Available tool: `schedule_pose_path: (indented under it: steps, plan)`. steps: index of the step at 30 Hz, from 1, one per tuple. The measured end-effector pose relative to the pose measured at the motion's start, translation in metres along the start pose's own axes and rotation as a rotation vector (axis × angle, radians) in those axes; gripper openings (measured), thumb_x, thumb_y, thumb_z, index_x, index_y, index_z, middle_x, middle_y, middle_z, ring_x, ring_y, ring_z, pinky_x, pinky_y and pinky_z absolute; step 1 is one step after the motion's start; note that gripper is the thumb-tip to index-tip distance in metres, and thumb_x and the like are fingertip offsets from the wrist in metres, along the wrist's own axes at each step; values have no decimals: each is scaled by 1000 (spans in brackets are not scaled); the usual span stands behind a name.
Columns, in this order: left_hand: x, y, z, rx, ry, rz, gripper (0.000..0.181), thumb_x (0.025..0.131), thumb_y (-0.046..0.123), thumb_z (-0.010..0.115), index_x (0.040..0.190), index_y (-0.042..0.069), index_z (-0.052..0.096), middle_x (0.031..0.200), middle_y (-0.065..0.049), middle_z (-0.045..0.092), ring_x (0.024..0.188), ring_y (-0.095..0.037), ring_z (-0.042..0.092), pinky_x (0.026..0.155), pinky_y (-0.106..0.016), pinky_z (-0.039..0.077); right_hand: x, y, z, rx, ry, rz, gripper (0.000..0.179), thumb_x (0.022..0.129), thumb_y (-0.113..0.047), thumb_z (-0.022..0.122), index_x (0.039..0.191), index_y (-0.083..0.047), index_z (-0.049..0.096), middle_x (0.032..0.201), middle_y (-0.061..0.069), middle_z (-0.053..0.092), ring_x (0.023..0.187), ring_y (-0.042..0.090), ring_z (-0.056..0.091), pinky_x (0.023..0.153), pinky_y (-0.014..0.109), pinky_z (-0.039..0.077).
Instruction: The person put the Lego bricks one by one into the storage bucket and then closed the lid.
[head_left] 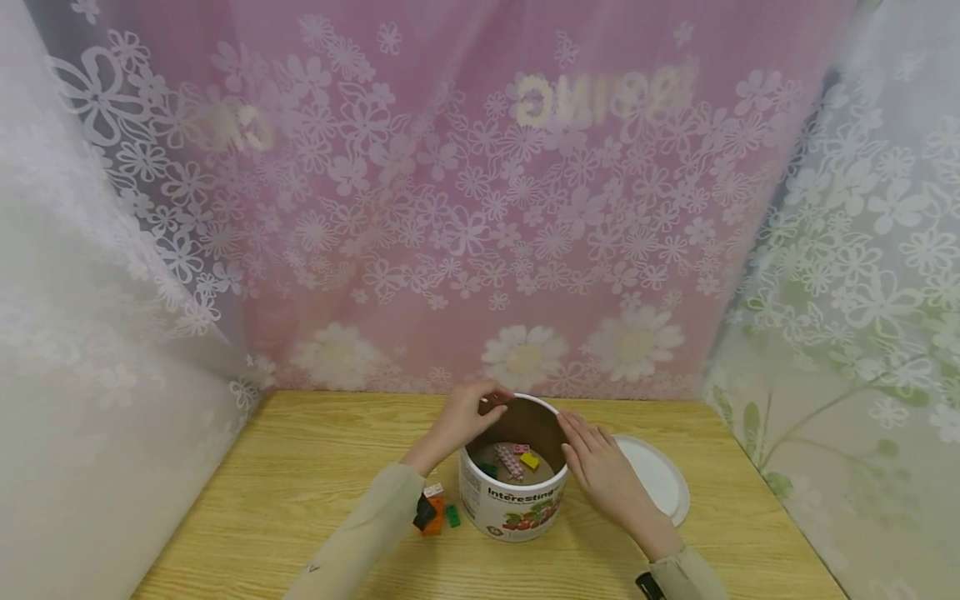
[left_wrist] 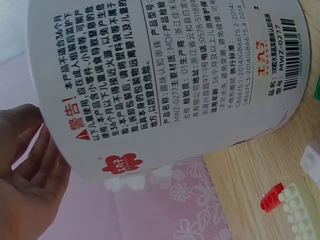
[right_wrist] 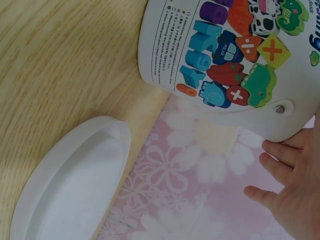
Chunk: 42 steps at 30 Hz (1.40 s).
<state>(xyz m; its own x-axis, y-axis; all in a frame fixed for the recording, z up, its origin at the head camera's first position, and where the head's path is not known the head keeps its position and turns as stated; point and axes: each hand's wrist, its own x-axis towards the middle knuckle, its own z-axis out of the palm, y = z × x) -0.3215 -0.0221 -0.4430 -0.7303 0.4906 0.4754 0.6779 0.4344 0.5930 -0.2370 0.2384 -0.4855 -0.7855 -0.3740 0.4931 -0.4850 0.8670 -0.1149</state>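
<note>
A white round bucket (head_left: 512,517) with printed fruit and the word "Interesting" stands upright on the table, uncovered. My left hand (head_left: 467,415) holds its far left rim, thumb over the opening and fingers at the outer side, as the left wrist view (left_wrist: 25,170) also shows. Along the right rim lies my right hand (head_left: 606,471), its fingers fairly straight and touching the edge. At the bottom inside are a pink studded strip (head_left: 510,462), a pink brick (head_left: 521,448), a yellow brick (head_left: 529,461) and a dark green piece (head_left: 489,470).
A white lid (head_left: 660,479) lies to the bucket's right, partly behind my right hand. Left of the bucket are orange bricks (head_left: 435,521), a green brick (head_left: 453,515), a white brick (head_left: 433,490), a red brick (left_wrist: 272,198) and a pale studded brick (left_wrist: 304,207). Flowered curtains surround the table.
</note>
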Motion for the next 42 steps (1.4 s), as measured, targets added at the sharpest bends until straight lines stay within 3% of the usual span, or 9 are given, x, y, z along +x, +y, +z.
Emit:
schedule_pose_path:
  steps: [8, 14, 21, 27, 36, 42]
  plan:
    - [-5, 0, -10, -28, 24, -13, 20, 96, 7, 70, 116, 7, 73, 109, -6, 73, 96, -20, 71, 83, -39, 61, 0, 1, 0, 5, -41, 17, 51, 108, -25, 48, 154, -4, 42, 157, 14, 44, 144, 33, 42, 116, 59, 32]
    - [-14, -6, -22, -19, 91, -25, 24, 96, 9, 71, 120, 11, 72, 114, -5, 72, 103, -22, 69, 88, -43, 59, 1, 1, -1, 3, -42, 16, 51, 108, -25, 47, 154, -4, 42, 157, 14, 44, 143, 33, 43, 116, 59, 32]
    - [-31, -23, -35, -34, 131, -115, 28, 95, 11, 72, 123, 11, 71, 119, -5, 71, 108, -24, 67, 95, -48, 56, 1, 2, -1, 12, -41, 16, 51, 109, -27, 44, 154, -4, 41, 157, 15, 43, 143, 34, 43, 116, 59, 32]
    - [-53, -42, -39, -26, 123, -207, 28, 95, 11, 73, 123, 10, 71, 119, -8, 71, 108, -28, 66, 94, -49, 56, 1, 1, 0, 18, -38, 14, 51, 108, -23, 48, 154, -4, 42, 157, 14, 44, 143, 34, 43, 116, 59, 32]
    - [-82, -70, -35, 16, 113, -220, 30, 92, 6, 75, 121, 9, 71, 115, -9, 71, 103, -31, 67, 88, -51, 58, 0, 0, -1, 11, -36, 19, 51, 108, -25, 48, 154, -4, 42, 157, 13, 44, 143, 33, 44, 116, 59, 32]
    - [-99, -85, -29, 56, 40, -264, 30, 91, 3, 74, 122, 6, 70, 116, -9, 71, 104, -31, 66, 88, -50, 57, 0, -1, -2, 8, -34, 18, 51, 109, -28, 45, 154, -5, 42, 156, 12, 45, 142, 32, 44, 116, 59, 33]
